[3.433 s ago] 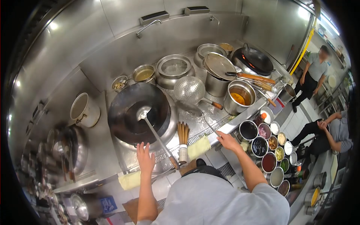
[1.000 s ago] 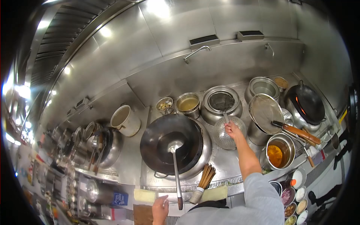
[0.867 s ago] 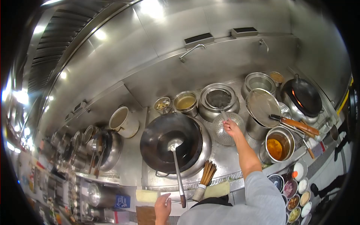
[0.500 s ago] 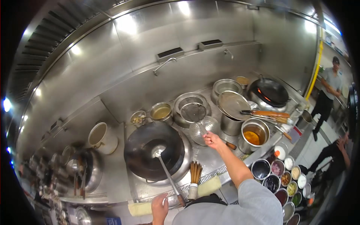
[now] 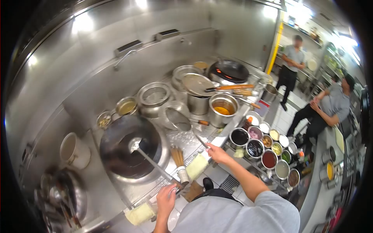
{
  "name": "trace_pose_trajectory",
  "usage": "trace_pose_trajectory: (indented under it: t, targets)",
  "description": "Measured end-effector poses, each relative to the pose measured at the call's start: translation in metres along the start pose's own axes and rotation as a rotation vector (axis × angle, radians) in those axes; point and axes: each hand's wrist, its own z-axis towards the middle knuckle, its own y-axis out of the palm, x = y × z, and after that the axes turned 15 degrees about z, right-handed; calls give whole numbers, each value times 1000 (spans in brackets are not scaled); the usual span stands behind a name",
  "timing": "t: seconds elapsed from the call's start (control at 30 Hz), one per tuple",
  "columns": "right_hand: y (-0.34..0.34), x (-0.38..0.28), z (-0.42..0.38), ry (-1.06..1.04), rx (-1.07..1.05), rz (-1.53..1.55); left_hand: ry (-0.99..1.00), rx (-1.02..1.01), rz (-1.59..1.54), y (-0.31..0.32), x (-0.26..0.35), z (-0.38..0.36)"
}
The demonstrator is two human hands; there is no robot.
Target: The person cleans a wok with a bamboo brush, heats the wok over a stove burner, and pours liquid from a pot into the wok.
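My right hand (image 5: pixel 218 153) is closed around the thin metal handle of a round mesh strainer (image 5: pixel 178 119). The strainer's head hangs over a perforated skimmer (image 5: pixel 168 110), whose wooden handle lies on the counter. My left hand (image 5: pixel 166 198) is loosely bent and holds nothing I can see, close to the handle end of a ladle (image 5: pixel 152 160). That ladle rests with its bowl inside a large dark wok (image 5: pixel 116 155). A bamboo brush (image 5: pixel 178 163) stands beside the ladle's handle.
Behind the wok are pots, including one with pale liquid (image 5: pixel 126 107) and a lidless steel pot (image 5: pixel 154 95). A pot of orange oil (image 5: pixel 224 109) stands ahead. Several seasoning containers (image 5: pixel 269 159) are at the right. Folded cloths (image 5: pixel 197 166) lie along the counter edge. Two people stand at right.
My right hand has drawn back toward me, bringing the strainer from above a pot to above the skimmer. My left hand has come nearer the ladle's handle end. The view has turned right.
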Motion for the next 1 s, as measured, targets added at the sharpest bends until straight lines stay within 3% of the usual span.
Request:
trace_pose_trajectory:
  t: [0.03, 0.17, 0.2, 0.3, 0.37, 0.57, 0.77, 0.93, 1.0]
  targets:
    - [-4, 12, -11, -129, 53, -216, 35, -37, -19, 1, 7, 4]
    - [-2, 20, -56, -236, 148, -530, 221, -125, -75, 21, 24, 1]
    - [-1, 28, -55, -112, 135, -607, 240, -124, -108, 28, 31, 0]
    - [0, 42, -62, -27, 71, -758, 329, -159, -121, 42, 57, -5]
    - [2, 62, -59, -60, 74, -691, 280, -368, -44, 39, 79, -11]
    - [-23, 70, -68, -3, 148, -633, 343, -369, -172, 77, 93, 4]
    - [-52, 93, -66, -28, 193, -511, 569, -390, -150, 105, 132, 26]
    - [-58, 117, -49, -241, 233, -373, 526, -435, -117, 114, 134, 31]
    - [-59, 87, -59, 109, 91, 333, 528, -426, -126, 117, 132, 29]
